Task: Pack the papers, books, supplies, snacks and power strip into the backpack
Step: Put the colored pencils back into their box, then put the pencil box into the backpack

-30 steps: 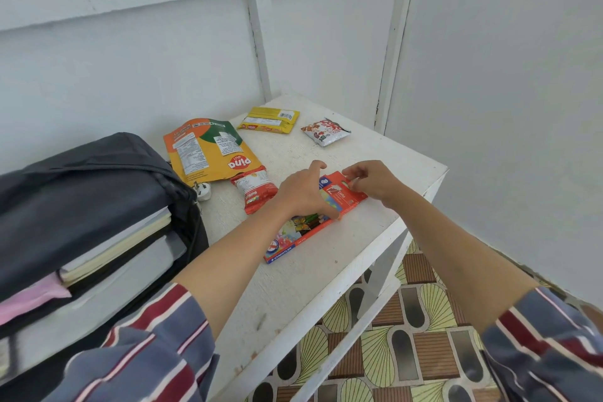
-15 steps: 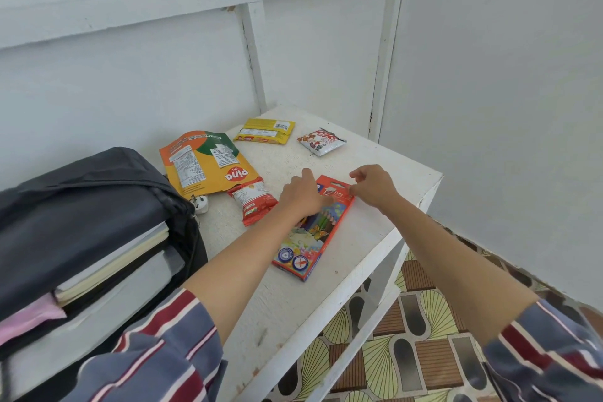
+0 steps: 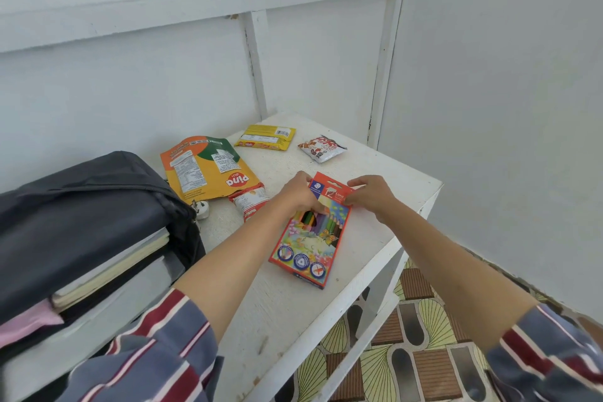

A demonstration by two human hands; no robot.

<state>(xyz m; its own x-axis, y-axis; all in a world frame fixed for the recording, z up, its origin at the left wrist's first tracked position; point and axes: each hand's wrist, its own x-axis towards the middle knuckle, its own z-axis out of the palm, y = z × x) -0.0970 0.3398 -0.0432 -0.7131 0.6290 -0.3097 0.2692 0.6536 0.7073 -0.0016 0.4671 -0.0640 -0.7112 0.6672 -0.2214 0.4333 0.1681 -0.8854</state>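
Lying flat on the white table (image 3: 293,320), a coloured pencil box (image 3: 310,235) is gripped at its far end by both hands. Its upper left edge is held by the left hand (image 3: 295,194), whose fingers are curled over the red flap. Its upper right corner is pinched by the right hand (image 3: 372,194) between the thumb and bent fingers. Nearer the person than the grip, the rest of the box is seen resting on the tabletop close to the table's front edge, with its printed pencils and three round badges facing up.

Just left of the grip, a red snack packet (image 3: 249,202) is partly hidden behind the left wrist. Beyond and left of it, a large orange and yellow Pina pouch (image 3: 205,170) is spread flat, its near edge touching the red packet. A white plug (image 3: 200,209) is seen at the pouch's near left corner; what it belongs to cannot be told. Past the grip, toward the wall corner, a yellow snack packet (image 3: 266,137) and a small white and red snack packet (image 3: 323,148) are laid apart from each other and from the hands.

Well to the left of the grip, a dark grey backpack (image 3: 81,206) is laid on its side with the main compartment open toward the person. Books (image 3: 114,268) are stacked inside, and something pink (image 3: 29,320) is seen beneath them. Below and right of the grip, a patterned floor (image 3: 408,352) is visible.
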